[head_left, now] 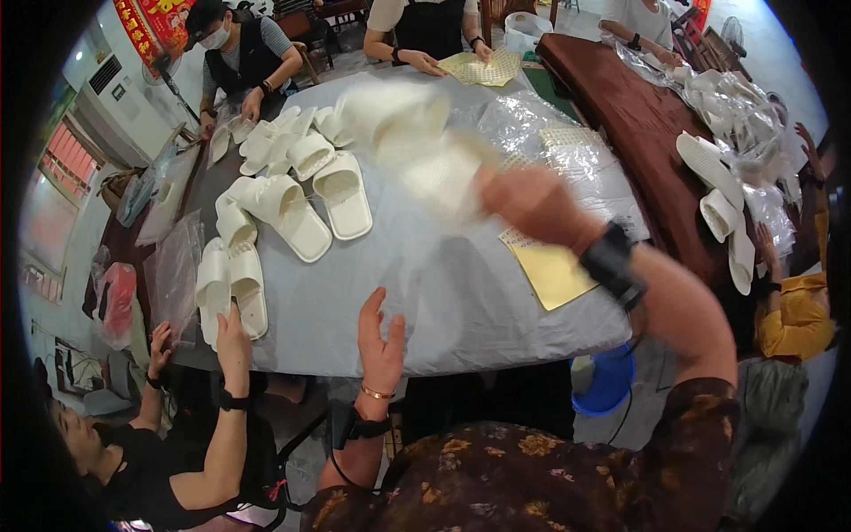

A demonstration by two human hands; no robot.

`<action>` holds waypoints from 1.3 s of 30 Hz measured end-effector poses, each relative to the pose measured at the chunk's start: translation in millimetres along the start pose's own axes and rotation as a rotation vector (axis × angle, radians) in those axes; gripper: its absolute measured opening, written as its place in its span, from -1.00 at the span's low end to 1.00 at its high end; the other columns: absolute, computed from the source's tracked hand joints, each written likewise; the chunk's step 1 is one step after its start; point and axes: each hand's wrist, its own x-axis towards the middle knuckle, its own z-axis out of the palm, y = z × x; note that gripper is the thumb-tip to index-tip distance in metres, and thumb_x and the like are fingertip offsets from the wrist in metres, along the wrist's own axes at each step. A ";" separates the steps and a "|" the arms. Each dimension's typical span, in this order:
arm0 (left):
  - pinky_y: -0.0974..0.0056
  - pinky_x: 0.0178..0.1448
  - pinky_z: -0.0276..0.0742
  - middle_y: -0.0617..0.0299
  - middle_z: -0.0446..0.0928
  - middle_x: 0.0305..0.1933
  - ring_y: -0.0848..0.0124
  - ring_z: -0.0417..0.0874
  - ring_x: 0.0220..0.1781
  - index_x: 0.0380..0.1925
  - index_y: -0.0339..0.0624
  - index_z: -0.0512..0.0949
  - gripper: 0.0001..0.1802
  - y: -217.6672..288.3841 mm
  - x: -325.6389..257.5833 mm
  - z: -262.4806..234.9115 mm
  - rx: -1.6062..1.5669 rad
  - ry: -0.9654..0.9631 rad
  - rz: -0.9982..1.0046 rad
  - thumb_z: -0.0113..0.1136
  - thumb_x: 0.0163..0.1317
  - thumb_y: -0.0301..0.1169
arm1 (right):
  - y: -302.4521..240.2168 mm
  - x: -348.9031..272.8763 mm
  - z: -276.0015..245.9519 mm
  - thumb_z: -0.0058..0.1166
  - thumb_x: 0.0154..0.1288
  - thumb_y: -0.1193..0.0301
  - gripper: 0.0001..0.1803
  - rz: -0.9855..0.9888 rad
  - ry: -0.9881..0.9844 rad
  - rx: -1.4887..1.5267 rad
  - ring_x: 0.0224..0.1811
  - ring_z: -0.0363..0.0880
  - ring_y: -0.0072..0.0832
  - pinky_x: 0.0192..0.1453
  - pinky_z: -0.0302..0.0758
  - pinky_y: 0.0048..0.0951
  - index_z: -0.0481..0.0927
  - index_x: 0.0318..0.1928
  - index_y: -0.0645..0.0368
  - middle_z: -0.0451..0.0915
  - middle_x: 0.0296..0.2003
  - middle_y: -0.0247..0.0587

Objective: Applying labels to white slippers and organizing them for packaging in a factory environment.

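My right hand (532,204) is smeared by motion over the far middle of the table. It grips a blurred white slipper (443,177); a second white slipper (390,111) shows as a blur just beyond, and I cannot tell whether they touch. Near the table's front edge, my left hand (381,341) is raised, fingers apart, with nothing in it. Below my right hand lies a yellow sheet (554,273). White slippers (342,197) stand in a cluster on the left half of the grey-covered table (417,310).
A co-worker's hand (234,341) at the left touches a pair of slippers (248,284). Clear plastic bags (523,120) and sticker sheets (576,146) lie at the far right. A brown-covered table (620,115) bears more slippers. A blue bucket (603,386) stands below. Other people work around.
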 end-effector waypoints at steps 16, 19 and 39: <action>-0.16 0.43 0.13 -0.30 0.13 0.43 -0.32 0.13 0.42 0.29 -0.28 0.34 -0.18 -26.9 -8.0 -0.1 0.615 -0.055 0.091 0.34 0.13 -0.03 | -183.0 -72.1 15.7 0.42 -0.08 0.09 -0.11 0.851 -0.484 0.617 0.19 0.35 0.08 0.23 0.30 -0.04 0.36 0.24 0.19 0.38 0.17 0.22; -0.20 0.43 0.11 -0.28 0.13 0.42 -0.36 0.12 0.40 0.28 -0.24 0.36 -0.15 -30.8 -7.1 9.8 0.727 -0.151 0.181 0.32 0.10 0.07 | -185.9 -79.5 22.6 0.42 -0.09 0.06 -0.04 0.822 -0.574 0.619 0.22 0.32 0.19 0.29 0.26 0.01 0.31 0.29 0.21 0.33 0.21 0.32; 0.05 0.30 0.33 0.01 0.47 0.18 0.11 0.42 0.27 0.04 -0.24 0.52 -0.54 9.5 19.8 62.3 0.485 -0.274 0.407 0.29 0.15 -0.28 | -162.7 -79.5 69.9 0.13 0.09 0.49 -0.84 0.765 -0.280 0.656 -0.15 0.57 -0.11 -0.11 0.54 -0.18 0.58 -0.25 0.16 0.54 -0.26 -0.13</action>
